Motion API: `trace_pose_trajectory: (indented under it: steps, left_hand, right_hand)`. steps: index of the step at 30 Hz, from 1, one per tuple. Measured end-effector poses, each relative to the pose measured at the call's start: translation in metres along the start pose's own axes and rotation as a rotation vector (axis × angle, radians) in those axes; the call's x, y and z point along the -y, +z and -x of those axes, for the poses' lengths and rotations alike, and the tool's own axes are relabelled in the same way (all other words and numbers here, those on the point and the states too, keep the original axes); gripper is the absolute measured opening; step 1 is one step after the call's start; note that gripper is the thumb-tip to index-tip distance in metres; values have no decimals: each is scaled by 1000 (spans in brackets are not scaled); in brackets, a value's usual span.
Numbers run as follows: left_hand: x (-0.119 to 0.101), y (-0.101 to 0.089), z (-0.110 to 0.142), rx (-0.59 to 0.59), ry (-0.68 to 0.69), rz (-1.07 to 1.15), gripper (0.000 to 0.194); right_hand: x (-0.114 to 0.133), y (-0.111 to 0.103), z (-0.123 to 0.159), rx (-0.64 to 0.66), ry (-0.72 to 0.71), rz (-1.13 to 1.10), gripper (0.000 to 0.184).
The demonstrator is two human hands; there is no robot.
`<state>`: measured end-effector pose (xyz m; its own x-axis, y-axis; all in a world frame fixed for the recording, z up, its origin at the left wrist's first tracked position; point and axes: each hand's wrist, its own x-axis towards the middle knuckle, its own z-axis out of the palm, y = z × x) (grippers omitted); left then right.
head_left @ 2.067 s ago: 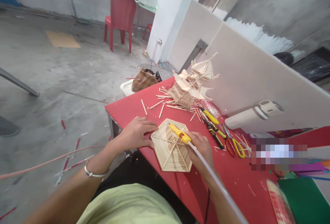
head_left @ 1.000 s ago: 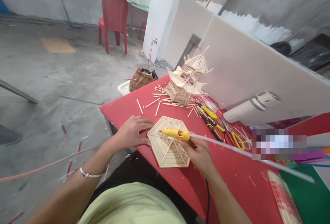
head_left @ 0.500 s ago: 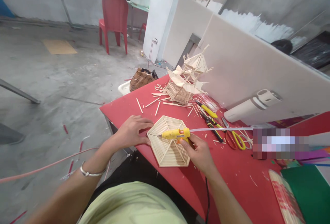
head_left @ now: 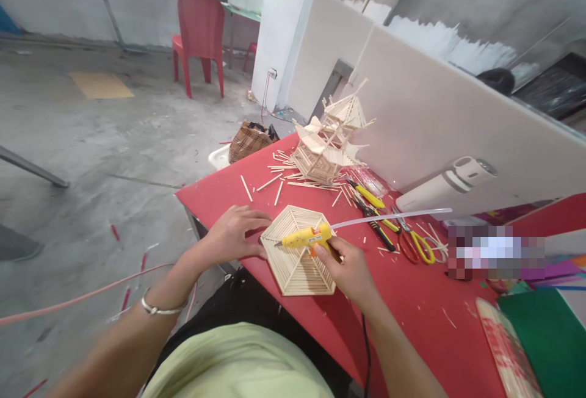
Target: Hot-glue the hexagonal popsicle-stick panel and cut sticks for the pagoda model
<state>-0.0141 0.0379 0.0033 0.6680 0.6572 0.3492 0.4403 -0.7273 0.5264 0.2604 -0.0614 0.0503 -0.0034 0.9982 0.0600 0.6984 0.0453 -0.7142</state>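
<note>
A hexagonal panel of thin wooden sticks (head_left: 306, 273) lies near the front edge of the red table. My left hand (head_left: 235, 232) grips its left corner, with the thumb and fingers on either side of the corner. My right hand (head_left: 350, 267) is closed around the handle of a yellow glue gun (head_left: 304, 236). The gun's nozzle points left over the panel, near that corner; whether it touches the sticks I cannot tell. A long translucent glue stick (head_left: 394, 216) juts from the gun's back, and a black cord (head_left: 366, 349) hangs below my right wrist.
A pagoda-like stick model (head_left: 327, 141) stands at the table's back among loose sticks (head_left: 279, 166). Right of it lie yellow-handled pliers (head_left: 366, 193), scissors (head_left: 416, 245) and a white bottle (head_left: 446, 184). A white partition (head_left: 412, 111) borders the table (head_left: 389, 312). A red chair (head_left: 201, 28) stands beyond.
The glue gun has shifted slightly left along the panel toward its left corner, its back end tipping so the glue stick now slants upward. My left hand stays at the panel's corner.
</note>
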Motion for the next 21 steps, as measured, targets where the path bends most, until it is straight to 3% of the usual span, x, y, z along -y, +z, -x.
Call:
trace_pose_trajectory:
  steps: [7,15,21]
  left_hand:
    - [-3,-2,-1,-5,-1,3,59]
    - [-3,-3,-1,-2,3,-4,60]
    - [-2,-2,1,-4,-7,4,58]
  right_hand:
    - [-17,-24,11,-57,100,44,37]
    - [6,5,-6,-14,4,-51,31]
    - [-21,-12,3,-32,90,-7,39]
